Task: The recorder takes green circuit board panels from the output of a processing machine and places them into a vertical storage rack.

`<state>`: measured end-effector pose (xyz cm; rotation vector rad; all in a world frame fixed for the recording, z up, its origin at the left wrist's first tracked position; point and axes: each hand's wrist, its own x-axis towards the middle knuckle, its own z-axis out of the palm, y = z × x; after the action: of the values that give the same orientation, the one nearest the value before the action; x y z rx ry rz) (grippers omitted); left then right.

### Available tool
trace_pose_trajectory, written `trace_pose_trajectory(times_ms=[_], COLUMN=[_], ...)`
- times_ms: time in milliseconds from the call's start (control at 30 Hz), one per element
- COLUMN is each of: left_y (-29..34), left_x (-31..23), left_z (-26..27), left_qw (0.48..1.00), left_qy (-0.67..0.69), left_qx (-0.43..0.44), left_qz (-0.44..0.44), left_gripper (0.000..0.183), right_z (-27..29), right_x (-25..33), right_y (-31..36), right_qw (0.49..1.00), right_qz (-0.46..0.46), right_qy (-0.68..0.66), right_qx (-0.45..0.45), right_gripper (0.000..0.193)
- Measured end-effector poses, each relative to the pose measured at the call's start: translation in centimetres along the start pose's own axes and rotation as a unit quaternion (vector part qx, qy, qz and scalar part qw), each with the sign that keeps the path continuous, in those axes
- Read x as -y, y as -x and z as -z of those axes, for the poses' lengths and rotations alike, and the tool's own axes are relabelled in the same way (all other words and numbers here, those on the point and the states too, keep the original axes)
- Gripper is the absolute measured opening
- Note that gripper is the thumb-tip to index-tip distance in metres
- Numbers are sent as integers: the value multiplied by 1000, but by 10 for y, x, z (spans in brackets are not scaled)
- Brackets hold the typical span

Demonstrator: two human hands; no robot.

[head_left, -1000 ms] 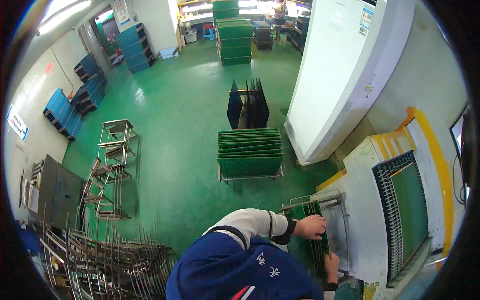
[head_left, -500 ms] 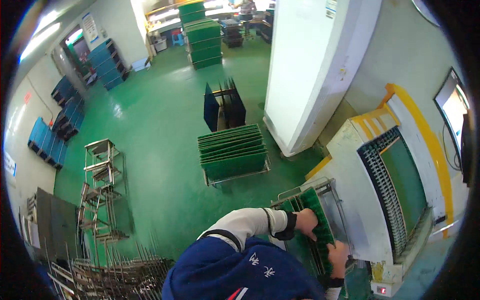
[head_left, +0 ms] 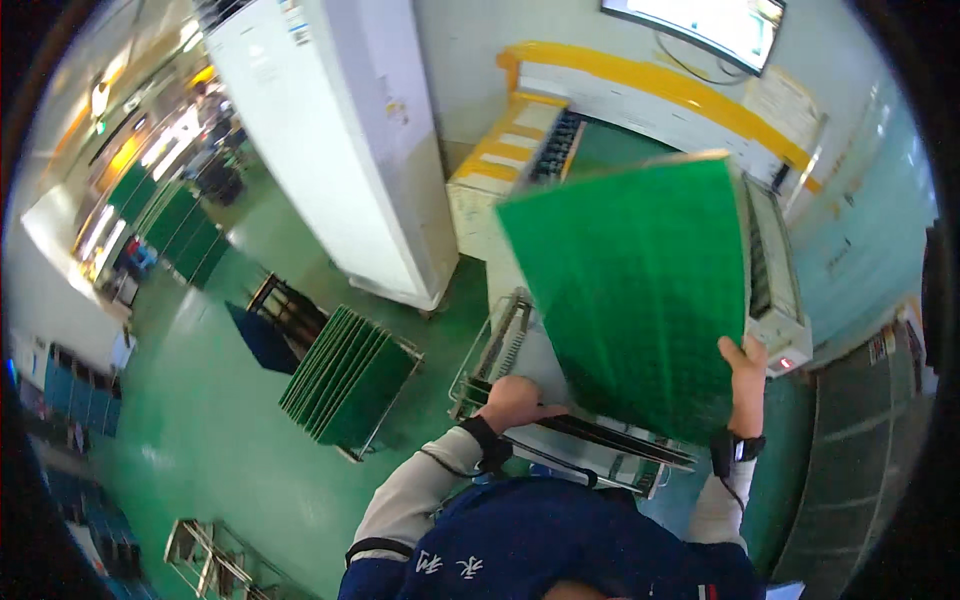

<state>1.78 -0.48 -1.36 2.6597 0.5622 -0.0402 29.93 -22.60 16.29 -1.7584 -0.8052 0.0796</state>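
A large green flat panel (head_left: pixel 630 290) is lifted above a wire rack (head_left: pixel 655 480), its face tilted toward me. My right hand (head_left: pixel 745 375) is closed on the panel's right edge near its lower corner, thumb raised. At the lower left edge is my left hand (head_left: pixel 512 403), closed on the panel, its fingertips partly hidden there. Several dark thin panels (head_left: pixel 620 440) stand on edge in the rack beneath. Beyond the lifted panel is a white machine (head_left: pixel 475 210) with yellow tape and a row of dark rollers (head_left: pixel 555 150), partly covered by the panel.
Left of me, a rack of upright green panels (head_left: pixel 345 380) stands on the green floor, with dark blue panels (head_left: pixel 262 338) behind it. A white pillar (head_left: pixel 330 150) rises beyond. An empty metal rack (head_left: pixel 210 560) lies lower left. Grey shelving (head_left: pixel 855 460) is at right.
The green panel has come up out of the rack in my hands. My hands have spread apart, and the view has swung right toward the machine.
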Motion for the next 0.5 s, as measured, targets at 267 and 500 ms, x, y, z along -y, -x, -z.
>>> trace_pose_trajectory(times_ms=[267,500], left_y=[-9,-6], left_x=[-21,-13], left_z=[22,6], left_qw=[999,1000], left_qy=[6,6], left_qx=[35,-28], left_qz=[29,12], left_gripper=[77,71], right_z=[27,-43], right_x=[-121,-121], right_y=[-1,18], right_qw=[992,805], right_qz=[-59,-289], right_qy=[-109,-518], right_qx=[6,-19], right_gripper=[25,15])
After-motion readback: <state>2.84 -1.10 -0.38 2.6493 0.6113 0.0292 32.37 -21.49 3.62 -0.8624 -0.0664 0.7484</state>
